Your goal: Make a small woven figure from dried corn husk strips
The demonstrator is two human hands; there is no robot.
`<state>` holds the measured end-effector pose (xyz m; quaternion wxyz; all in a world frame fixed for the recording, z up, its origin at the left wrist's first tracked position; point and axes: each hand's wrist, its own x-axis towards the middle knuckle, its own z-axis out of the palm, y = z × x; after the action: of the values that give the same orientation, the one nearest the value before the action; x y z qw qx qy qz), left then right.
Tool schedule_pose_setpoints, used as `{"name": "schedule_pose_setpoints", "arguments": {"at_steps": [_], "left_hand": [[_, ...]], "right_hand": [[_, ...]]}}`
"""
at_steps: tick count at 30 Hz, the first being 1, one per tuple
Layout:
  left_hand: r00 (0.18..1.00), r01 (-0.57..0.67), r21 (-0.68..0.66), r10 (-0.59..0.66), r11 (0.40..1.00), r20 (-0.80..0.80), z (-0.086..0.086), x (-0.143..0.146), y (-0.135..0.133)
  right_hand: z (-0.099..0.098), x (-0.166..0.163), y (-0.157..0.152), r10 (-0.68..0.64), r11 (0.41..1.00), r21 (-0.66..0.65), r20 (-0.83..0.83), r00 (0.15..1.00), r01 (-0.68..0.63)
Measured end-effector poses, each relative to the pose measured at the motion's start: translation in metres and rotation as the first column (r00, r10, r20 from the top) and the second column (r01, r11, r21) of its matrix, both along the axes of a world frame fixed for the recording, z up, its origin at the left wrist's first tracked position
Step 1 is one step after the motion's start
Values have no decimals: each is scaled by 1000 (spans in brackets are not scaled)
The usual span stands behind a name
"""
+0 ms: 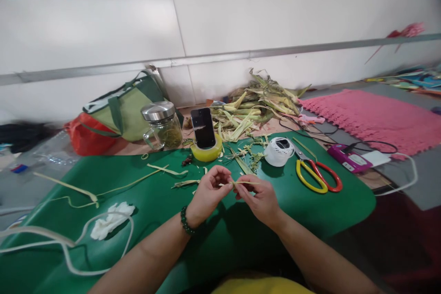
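Both hands meet above the green mat, fingertips nearly touching. Pinched between them is a thin, pale green strip of plant leaf, which runs across the fingers of my right hand. My left hand, with a dark bead bracelet at the wrist, grips the same strip by its other end; the fingers hide most of it. Just beyond the hands lie leaf scraps and small dried sprigs. A phone leans upright in a roll of yellow tape.
Scissors and a white spool lie on the right. A glass jar and a green bag stand at the back left. Corn husks are heaped behind. White cable, tissue and long strips lie left; a purple power strip is right.
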<state>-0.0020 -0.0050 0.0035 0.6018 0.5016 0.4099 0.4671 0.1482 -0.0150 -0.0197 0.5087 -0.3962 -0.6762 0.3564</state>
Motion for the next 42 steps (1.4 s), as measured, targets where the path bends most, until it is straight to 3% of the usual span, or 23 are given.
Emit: {"name": "schedule_pose_setpoints", "arguments": {"at_steps": [5,13,15,18,21,23,26,29,32,37,40,42], "left_hand": [[999,-13,21,14,1000,-48,3,1,-2],[994,-35,-7,34,999,-100,1,3,-3],[995,-30,-23,28,999,-93,1,4,-3],[998,-16,-54,13,998,-63,1,4,-3],[1000,-16,-86,14,996,-17,2,4,-3],[1000,-20,-108,22,994,16,3,4,-3],[997,-36,-142,45,989,61,4,2,0],[990,-86,-183,105,979,97,4,-4,5],[974,-162,-218,191,962,120,2,-10,12],[966,-187,-273,227,944,126,4,-14,16],[968,-180,-312,225,933,115,8,-13,14],[969,-170,-328,218,929,118,10,-12,13]], "right_hand": [[1,3,-4,-112,960,273,158,981,65],[-6,5,-5,-168,914,394,157,973,95],[-6,4,-6,-172,925,360,116,978,120],[-4,1,-5,-148,975,165,-17,989,148],[-3,0,-2,-84,995,-66,-155,984,75],[-2,2,1,-45,988,-151,-207,977,13],[0,8,2,-23,987,-159,-159,987,-2],[3,15,-3,-12,999,-28,118,993,16],[4,23,-6,-88,986,163,378,922,27],[4,67,1,-375,915,350,543,752,203],[4,114,9,-580,813,415,636,508,409],[4,142,14,-547,760,326,787,284,562]]}}
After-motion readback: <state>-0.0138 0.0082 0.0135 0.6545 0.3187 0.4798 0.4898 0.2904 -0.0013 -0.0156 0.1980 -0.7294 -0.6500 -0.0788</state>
